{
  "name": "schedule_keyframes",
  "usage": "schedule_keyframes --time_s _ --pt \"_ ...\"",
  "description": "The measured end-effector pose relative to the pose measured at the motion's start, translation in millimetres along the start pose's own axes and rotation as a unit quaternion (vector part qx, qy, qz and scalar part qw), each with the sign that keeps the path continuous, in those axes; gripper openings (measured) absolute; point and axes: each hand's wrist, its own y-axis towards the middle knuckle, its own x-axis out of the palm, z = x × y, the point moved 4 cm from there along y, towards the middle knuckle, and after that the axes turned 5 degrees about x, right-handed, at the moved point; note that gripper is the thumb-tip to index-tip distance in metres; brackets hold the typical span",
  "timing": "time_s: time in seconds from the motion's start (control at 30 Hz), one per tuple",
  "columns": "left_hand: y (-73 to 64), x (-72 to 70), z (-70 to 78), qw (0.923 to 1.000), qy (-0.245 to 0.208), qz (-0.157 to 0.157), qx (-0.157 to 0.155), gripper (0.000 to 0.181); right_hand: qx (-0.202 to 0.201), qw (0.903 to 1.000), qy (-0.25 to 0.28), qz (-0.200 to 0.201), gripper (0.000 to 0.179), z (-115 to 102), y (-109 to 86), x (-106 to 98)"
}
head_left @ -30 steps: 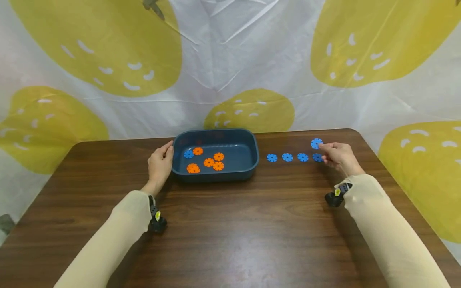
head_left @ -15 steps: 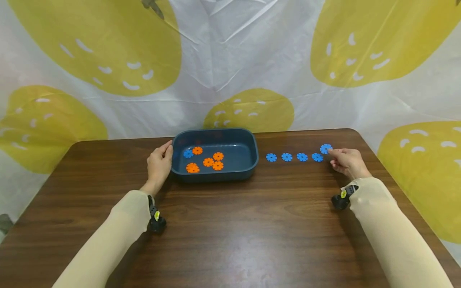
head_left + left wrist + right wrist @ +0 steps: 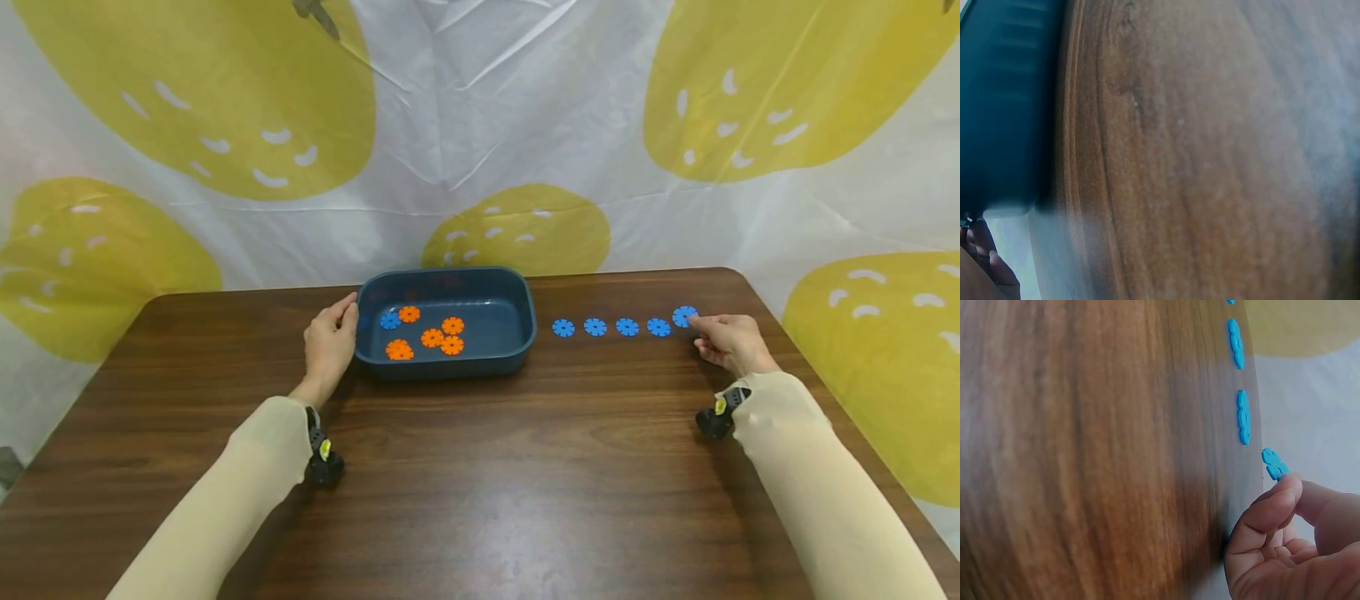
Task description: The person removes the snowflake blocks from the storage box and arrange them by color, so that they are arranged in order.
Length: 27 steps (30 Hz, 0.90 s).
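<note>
My right hand (image 3: 729,340) pinches a blue notched plastic disc (image 3: 683,316) between thumb and fingertips. That disc is tilted and looks slightly raised off the table in the right wrist view, at the end of a row of similar blue discs (image 3: 627,327). At the left end of a dark blue-grey plastic basin (image 3: 435,367), my left hand (image 3: 328,343) holds the rim, its fingers partly hidden behind the wall. Inside the basin lie several orange notched discs (image 3: 452,326) and one blue disc (image 3: 390,321).
The brown wooden table (image 3: 480,475) ends at a back edge just behind the basin and the row. A white cloth (image 3: 465,108) printed with yellow fruit hangs behind it.
My right hand has moved right and lowered the blue disc from above the row's last disc to just past it. The left hand stays at the basin.
</note>
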Motion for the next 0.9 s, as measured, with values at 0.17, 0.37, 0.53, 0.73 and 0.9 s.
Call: schedule_keyframes --time_s 0.17,0.37,0.53,0.73,0.9 --pt "-0.6 0.3 0.4 1.0000 -0.001 -0.002 -0.002 0.038 0.000 0.9999 -0.011 0.002 0.019 -0.3 -0.7 -1.5" --pt "-0.8 0.7 0.2 1.0000 0.000 -0.003 -0.003 0.038 -0.001 0.9997 -0.023 0.003 0.021 0.3 -0.8 -2.9" --pt "-1.8 0.8 0.6 1.0000 0.000 -0.006 -0.003 0.039 -0.002 0.9996 -0.029 0.004 0.019 0.5 0.0 -4.6" --pt "-2.3 1.0 0.0 0.9999 -0.002 -0.009 -0.005 0.040 0.003 0.9995 -0.030 0.009 0.014 0.7 0.3 -5.2" --pt "-1.9 0.7 -0.1 0.9999 0.001 -0.010 -0.003 0.040 0.005 0.9992 -0.034 0.021 0.011 1.0 0.4 -5.7"
